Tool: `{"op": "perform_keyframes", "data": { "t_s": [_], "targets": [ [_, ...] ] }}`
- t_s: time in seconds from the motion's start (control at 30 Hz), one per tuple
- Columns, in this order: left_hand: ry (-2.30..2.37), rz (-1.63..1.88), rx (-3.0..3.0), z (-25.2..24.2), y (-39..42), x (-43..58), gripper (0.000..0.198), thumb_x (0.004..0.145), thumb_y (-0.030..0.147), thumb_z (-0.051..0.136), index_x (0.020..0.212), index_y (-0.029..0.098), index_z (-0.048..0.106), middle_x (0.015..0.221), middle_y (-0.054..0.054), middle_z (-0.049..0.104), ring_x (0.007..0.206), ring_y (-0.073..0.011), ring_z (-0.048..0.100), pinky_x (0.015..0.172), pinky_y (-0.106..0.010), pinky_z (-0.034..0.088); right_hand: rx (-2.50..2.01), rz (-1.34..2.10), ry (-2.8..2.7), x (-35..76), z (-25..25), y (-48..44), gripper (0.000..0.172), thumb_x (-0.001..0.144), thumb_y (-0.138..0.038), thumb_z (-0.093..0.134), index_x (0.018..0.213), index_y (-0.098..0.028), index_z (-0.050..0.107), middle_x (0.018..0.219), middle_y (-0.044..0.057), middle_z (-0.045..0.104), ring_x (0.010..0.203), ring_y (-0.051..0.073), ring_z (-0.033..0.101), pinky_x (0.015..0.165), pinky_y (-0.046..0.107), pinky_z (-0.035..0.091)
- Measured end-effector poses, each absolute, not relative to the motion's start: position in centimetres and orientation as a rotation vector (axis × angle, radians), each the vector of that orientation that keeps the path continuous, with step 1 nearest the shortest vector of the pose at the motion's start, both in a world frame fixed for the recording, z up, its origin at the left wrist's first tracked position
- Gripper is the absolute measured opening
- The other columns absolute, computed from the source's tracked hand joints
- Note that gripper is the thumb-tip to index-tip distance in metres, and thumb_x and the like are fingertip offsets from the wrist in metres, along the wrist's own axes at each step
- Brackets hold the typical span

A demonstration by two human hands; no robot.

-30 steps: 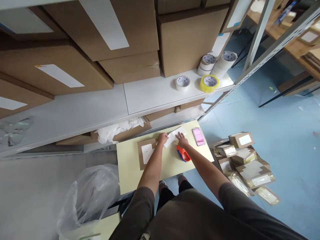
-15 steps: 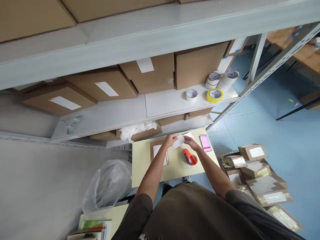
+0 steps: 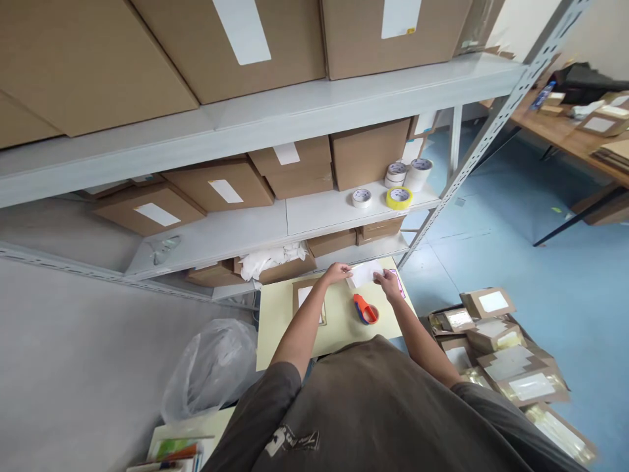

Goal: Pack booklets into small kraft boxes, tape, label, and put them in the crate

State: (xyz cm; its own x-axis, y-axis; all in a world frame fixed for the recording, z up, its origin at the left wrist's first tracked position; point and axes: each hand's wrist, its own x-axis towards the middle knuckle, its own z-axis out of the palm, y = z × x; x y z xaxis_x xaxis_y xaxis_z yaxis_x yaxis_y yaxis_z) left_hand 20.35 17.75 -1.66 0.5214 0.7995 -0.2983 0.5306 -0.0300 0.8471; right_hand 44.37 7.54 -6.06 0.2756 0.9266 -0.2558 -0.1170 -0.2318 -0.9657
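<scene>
Yellow table (image 3: pixel 285 328), white label (image 3: pixel 366 273) pinched between both hands' fingers (image 3: pixel 350 275)

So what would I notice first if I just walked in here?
Probably the two hands: the left hand and right hand hold a white paper between them over the pale yellow table. An orange tape dispenser lies on it nearby, and a heap of brown parcels sits on the blue floor to the right.
</scene>
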Motion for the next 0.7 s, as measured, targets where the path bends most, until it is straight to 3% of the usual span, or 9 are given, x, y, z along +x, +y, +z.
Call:
{"op": "perform_keyframes", "data": {
  "t_s": [0.1,0.2,0.3,0.37,0.43,0.53,0.6,0.7],
  "targets": [
    [1.060,0.273,1.716,-1.0,18.0,21.0,0.034,0.073,0.043,0.081,0.092,0.015,0.082,0.093,-0.004,0.080,0.089,-0.0230,0.070,0.084,-0.031,0.053,-1.530,1.125,-0.837,46.5,-5.8,6.9,0.049,0.074,-0.068,0.072,0.087,-0.021,0.064,0.082,0.006,0.073,0.083,0.025,0.074,0.082,0.041,0.065],
    [1.025,0.237,1.757,-0.3,18.2,22.2,0.034,0.074,0.044,0.080,0.093,0.015,0.083,0.091,-0.003,0.080,0.086,-0.0227,0.070,0.082,-0.031,0.053,-1.737,0.902,-0.995,47.8,-4.6,6.4,0.051,0.084,-0.055,0.066,0.118,-0.017,0.070,0.117,0.016,0.077,0.110,0.032,0.073,0.099,0.050,0.061],
    [0.996,0.214,1.823,0.5,18.3,23.4,0.032,0.075,0.043,0.081,0.094,0.017,0.084,0.095,-0.003,0.082,0.089,-0.0233,0.071,0.083,-0.031,0.053,-1.817,0.615,-1.362,47.8,-2.5,6.7,0.060,0.091,-0.040,0.063,0.148,-0.019,0.061,0.154,0.017,0.061,0.148,0.035,0.051,0.122,0.054,0.043],
    [0.954,0.195,1.868,0.9,18.3,23.9,0.031,0.076,0.041,0.080,0.097,0.019,0.085,0.099,-0.004,0.083,0.092,-0.0237,0.072,0.085,-0.030,0.053,-1.740,0.595,-1.698,47.3,-1.0,7.6,0.056,0.095,-0.037,0.063,0.150,-0.023,0.063,0.156,0.013,0.061,0.156,0.034,0.042,0.127,0.055,0.034],
    [0.920,0.172,1.917,1.2,18.3,24.1,0.029,0.078,0.040,0.078,0.097,0.019,0.086,0.099,-0.005,0.083,0.091,-0.0236,0.072,0.085,-0.030,0.052,-1.634,0.681,-1.957,46.6,0.1,8.7,0.047,0.097,-0.040,0.066,0.142,-0.027,0.070,0.143,0.012,0.071,0.149,0.035,0.050,0.126,0.055,0.032],
    [0.933,0.166,1.968,1.4,18.3,23.6,0.029,0.079,0.040,0.078,0.096,0.018,0.086,0.094,-0.006,0.082,0.086,-0.0233,0.071,0.082,-0.030,0.052,-1.559,0.877,-2.070,45.9,0.7,10.3,0.036,0.099,-0.050,0.065,0.122,-0.025,0.079,0.113,0.010,0.081,0.115,0.030,0.070,0.111,0.046,0.045],
    [0.966,0.170,1.954,1.4,18.3,23.2,0.030,0.078,0.041,0.079,0.094,0.017,0.086,0.089,-0.005,0.081,0.084,-0.0231,0.069,0.081,-0.030,0.052,-1.536,0.999,-2.043,45.7,0.5,11.1,0.040,0.098,-0.057,0.063,0.104,-0.022,0.081,0.095,0.008,0.080,0.091,0.025,0.070,0.092,0.036,0.051],
    [0.999,0.172,1.903,1.1,18.3,22.7,0.031,0.077,0.044,0.079,0.092,0.017,0.085,0.087,-0.003,0.080,0.083,-0.0225,0.069,0.079,-0.030,0.051,-1.476,1.091,-1.980,45.6,-0.2,11.7,0.047,0.096,-0.063,0.060,0.086,-0.020,0.076,0.078,0.003,0.072,0.075,0.020,0.062,0.074,0.029,0.048]
  ]
}}
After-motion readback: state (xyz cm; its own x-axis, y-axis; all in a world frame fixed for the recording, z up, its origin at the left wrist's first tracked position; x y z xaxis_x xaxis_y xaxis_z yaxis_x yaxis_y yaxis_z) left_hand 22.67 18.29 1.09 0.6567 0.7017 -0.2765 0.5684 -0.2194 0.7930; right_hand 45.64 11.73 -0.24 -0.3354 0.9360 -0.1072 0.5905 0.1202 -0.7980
